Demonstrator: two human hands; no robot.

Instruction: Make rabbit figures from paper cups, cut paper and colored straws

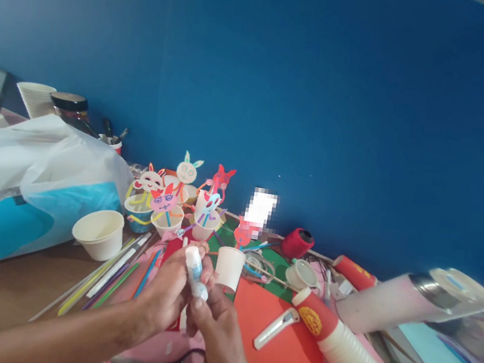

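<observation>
While our left hand (168,295) is gripping the glue stick (196,271) by its body, our right hand (215,317) is pinching its lower end, both closed around it above the table (2,291). Just behind it, a white paper cup (229,268) is standing upside down on red paper (284,351), with paper animal cups (175,202) farther back.

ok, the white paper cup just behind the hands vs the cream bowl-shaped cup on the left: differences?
The upside-down white paper cup stands rim down on the green sheet; the cream bowl-shaped cup sits rim up on bare wood. The white cup is taller and narrower; the cream one is squat and wide. The white cup is nearest the hands; the cream one stands apart. Both look plain and undecorated.
</observation>
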